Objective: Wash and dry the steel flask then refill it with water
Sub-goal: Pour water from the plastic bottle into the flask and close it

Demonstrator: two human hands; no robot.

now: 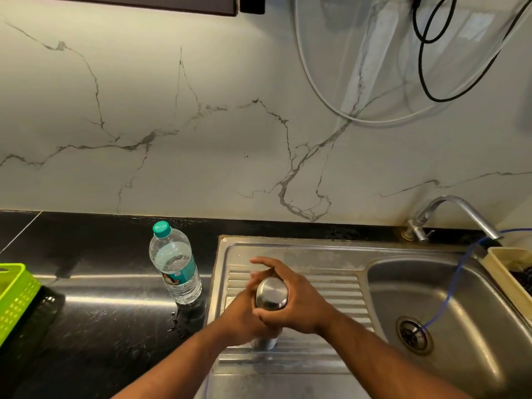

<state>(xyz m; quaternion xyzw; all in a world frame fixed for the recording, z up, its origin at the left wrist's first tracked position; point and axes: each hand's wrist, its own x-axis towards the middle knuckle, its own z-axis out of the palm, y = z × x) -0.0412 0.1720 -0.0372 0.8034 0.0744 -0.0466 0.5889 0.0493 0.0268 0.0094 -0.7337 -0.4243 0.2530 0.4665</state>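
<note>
The steel flask (271, 293) stands upright on the ribbed drainboard (331, 295) of the steel sink, its rounded cap facing the camera. My left hand (244, 315) wraps the flask's body from the left. My right hand (290, 300) closes around the cap and upper part from the right, with the index finger raised. Most of the flask's body is hidden by both hands; only the cap and a bit of the base (264, 342) show.
A clear plastic water bottle (175, 264) with a teal cap stands on the black counter just left of the sink. The sink basin (449, 306) with drain lies right, a tap (457, 214) behind it and a blue hose. A green basket (14, 298) sits far left.
</note>
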